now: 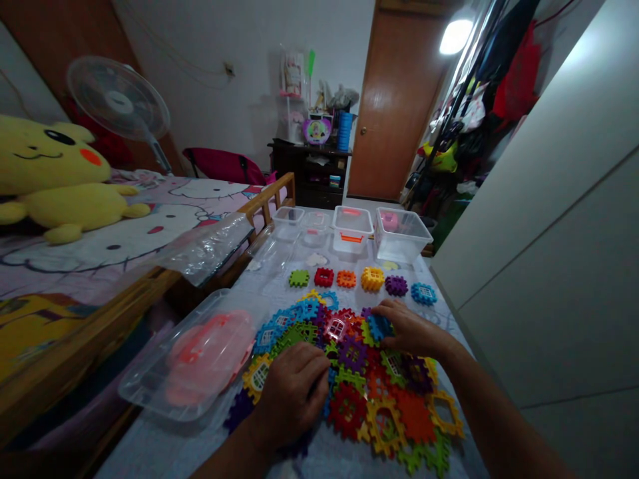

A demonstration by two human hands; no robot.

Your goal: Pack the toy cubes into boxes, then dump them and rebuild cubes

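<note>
A heap of notched plastic building tiles (352,356) in many colours spreads over the cloth-covered table. My right hand (409,329) reaches to its far right side, fingers closed on a blue building tile (379,326). Over the heap's left part rests my left hand (294,386), its fingers curled; whatever they hold is hidden. Beyond the heap runs a row of separate tiles or small stacks: green (299,278), red (324,277), orange (346,279), yellow (372,279), purple (396,286) and blue (424,293).
Several clear plastic boxes (403,239) stand at the table's far end. To the left lies a clear lid (144,389) with pink-red pieces (214,352) under or in it. A wooden bed rail (94,326) borders the table's left; a white cabinet (559,266) stands right.
</note>
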